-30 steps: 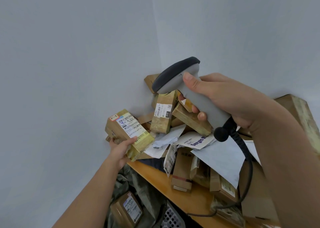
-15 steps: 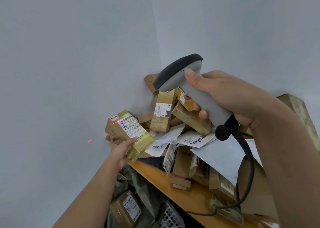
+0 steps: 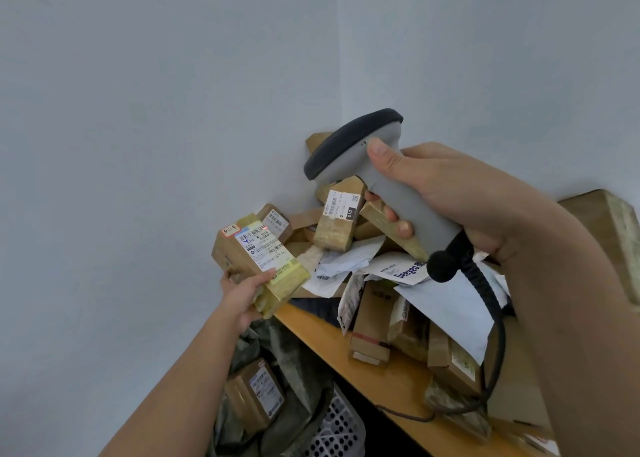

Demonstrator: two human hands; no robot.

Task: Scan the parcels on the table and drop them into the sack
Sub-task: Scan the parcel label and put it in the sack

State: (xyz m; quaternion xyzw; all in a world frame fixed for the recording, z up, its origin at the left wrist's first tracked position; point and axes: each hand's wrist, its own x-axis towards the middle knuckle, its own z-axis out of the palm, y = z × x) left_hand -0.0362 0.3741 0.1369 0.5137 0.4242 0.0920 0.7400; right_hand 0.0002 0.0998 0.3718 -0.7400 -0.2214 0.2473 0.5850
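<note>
My right hand (image 3: 446, 196) is nearest the camera, fingers and thumb wrapped round the grey handle of the barcode scanner (image 3: 377, 176). Its dark-rimmed head points down and left, and its black cable (image 3: 491, 325) loops from the butt of the handle down onto the table (image 3: 322, 332). The hand and scanner stand in front of the heap and hide part of it.

Lower and farther out, my left hand (image 3: 242, 292) grips one cardboard parcel (image 3: 258, 262) by its near end, thumb on the labelled top face, fingers curled underneath. It is held off the table's left edge, label up, with a small red glint near the top of the label.

Below that hand the drab sack (image 3: 273, 345) hangs open beside the table, with one labelled box (image 3: 256, 396) lying inside it. A white perforated basket (image 3: 337, 425) sits just beside the sack.

Beyond, on the orange wooden table, lies the heap of parcels (image 3: 367, 283): brown boxes and white mailers piled over each other into the corner. I cannot count them exactly; about a dozen show. One taped box (image 3: 337, 219) stands nearly upright in the pile, and a small labelled box (image 3: 275, 222) lies just behind the one I hold. One large carton (image 3: 602, 234) sits at the far right.

Two plain pale walls (image 3: 156, 92) meet in a corner behind the heap.
</note>
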